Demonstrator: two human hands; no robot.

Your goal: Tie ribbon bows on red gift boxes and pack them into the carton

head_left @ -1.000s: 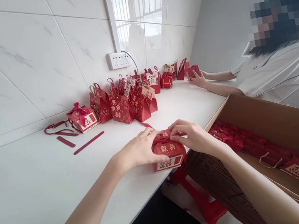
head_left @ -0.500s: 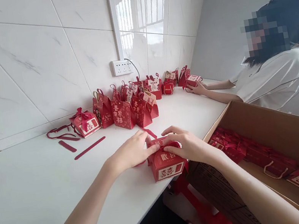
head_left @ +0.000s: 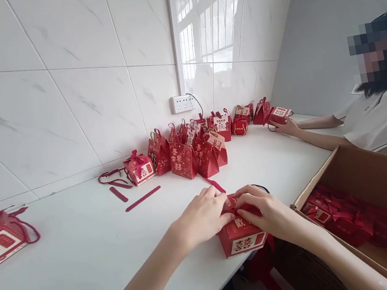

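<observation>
A red gift box [head_left: 243,242] with a white character panel stands on the white table [head_left: 98,262], near its front edge. My left hand [head_left: 204,215] is closed at the left of the box top, fingertips pinching a red ribbon [head_left: 216,185] whose tail trails out behind. From the right, my right hand [head_left: 260,208] curls over the top, thumb and fingers closed on the ribbon at the middle. The knot is mostly hidden beneath the fingers. Both hands touch the box top.
Several red gift bags [head_left: 183,160] line the wall, beside a bowed box [head_left: 140,168] and loose red strips [head_left: 143,198]. Another box [head_left: 4,243] sits far left. A carton [head_left: 334,157] of red boxes stands right. Behind it, a co-worker's hand [head_left: 285,127] holds a box.
The view has turned left, bringing the far-left box into sight. My hands remain at the box top, with the right fingers now drawn closer together on the ribbon.
</observation>
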